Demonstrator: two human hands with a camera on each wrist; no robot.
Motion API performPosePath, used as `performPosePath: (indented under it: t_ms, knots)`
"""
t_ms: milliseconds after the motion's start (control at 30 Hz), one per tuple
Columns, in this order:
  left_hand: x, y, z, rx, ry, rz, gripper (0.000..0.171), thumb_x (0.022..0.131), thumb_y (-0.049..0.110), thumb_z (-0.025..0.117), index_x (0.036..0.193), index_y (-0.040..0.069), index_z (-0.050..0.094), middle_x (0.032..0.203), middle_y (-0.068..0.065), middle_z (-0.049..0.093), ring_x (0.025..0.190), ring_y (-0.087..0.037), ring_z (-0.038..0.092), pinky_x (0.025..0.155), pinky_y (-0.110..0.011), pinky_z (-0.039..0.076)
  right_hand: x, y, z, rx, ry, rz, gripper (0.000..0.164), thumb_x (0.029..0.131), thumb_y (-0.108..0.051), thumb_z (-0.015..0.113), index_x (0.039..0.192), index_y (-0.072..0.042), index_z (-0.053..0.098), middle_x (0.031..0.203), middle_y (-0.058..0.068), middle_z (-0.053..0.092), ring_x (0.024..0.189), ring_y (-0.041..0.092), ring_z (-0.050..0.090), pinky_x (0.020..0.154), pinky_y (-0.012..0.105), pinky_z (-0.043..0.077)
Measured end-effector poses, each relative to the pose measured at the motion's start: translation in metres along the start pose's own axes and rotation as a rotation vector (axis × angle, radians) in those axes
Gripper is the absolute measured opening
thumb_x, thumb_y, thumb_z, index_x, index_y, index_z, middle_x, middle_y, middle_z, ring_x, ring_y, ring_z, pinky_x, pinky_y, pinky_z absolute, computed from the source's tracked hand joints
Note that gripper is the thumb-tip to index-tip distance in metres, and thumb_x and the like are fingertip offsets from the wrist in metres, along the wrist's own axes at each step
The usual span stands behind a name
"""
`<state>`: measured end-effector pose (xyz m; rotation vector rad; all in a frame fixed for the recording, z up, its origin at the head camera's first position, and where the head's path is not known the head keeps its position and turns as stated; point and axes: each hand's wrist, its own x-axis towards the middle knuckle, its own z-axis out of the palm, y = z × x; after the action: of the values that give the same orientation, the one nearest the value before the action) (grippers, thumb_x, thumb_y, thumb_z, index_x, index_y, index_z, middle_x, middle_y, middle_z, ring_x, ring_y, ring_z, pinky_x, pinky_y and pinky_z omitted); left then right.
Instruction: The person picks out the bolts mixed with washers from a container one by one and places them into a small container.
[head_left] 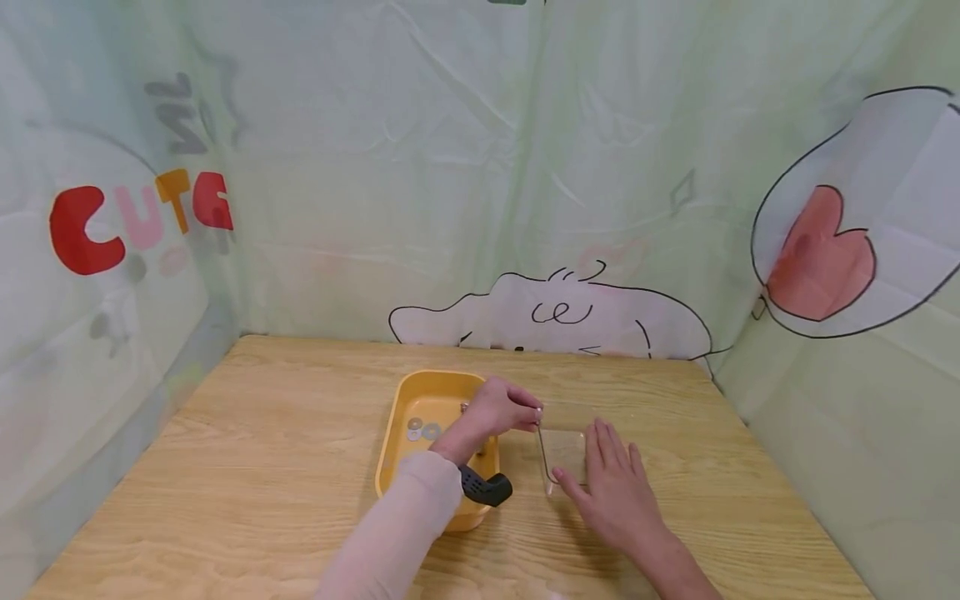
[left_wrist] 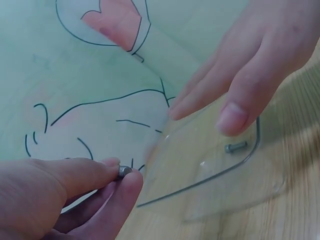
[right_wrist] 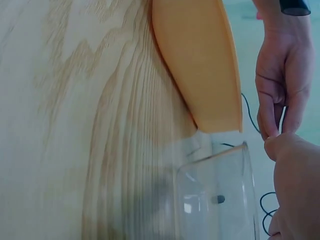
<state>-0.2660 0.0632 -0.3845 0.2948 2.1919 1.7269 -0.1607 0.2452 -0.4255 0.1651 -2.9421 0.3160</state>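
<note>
My left hand reaches across the yellow tray and pinches a small metal bolt between thumb and fingertips, at the left rim of a clear plastic box. Inside the box, another small bolt lies on the bottom. My right hand rests at the box's right side, its fingers straight and its thumb over the near rim. In the right wrist view the box stands just beyond the tray's end, and part of the right hand fills the right edge.
The yellow tray stands left of the box, holding several washers and other small metal pieces partly behind the left arm. A black wrist device sits on the left wrist. A printed curtain encloses the wooden table.
</note>
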Motion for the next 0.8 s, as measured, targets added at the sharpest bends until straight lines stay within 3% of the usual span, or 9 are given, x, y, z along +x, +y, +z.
performPosePath:
  t_ms: [367,800]
  knots:
    - [0.004,0.0,0.021,0.031,-0.026,0.004,0.009,0.086,0.009,0.075,0.094,0.005,0.078,0.081,-0.004,0.074,0.071,-0.014,0.075,0.08,-0.033,0.062,0.002,0.012,0.008,-0.039,-0.002,0.05,0.093,0.098,-0.061,0.044,0.149,0.014,0.025,0.159,0.033,0.02,0.148,0.048,0.018,0.116,0.071,0.015]
    - [0.007,0.001,0.04,0.027,-0.034,0.007,0.011,0.087,0.005,0.073,0.096,-0.001,0.076,0.08,-0.005,0.074,0.072,-0.016,0.075,0.079,-0.034,0.062,0.004,0.018,0.013,-0.024,0.004,0.074,0.099,0.097,-0.067,0.04,0.149,0.016,0.023,0.159,0.034,0.018,0.148,0.049,0.018,0.116,0.071,0.016]
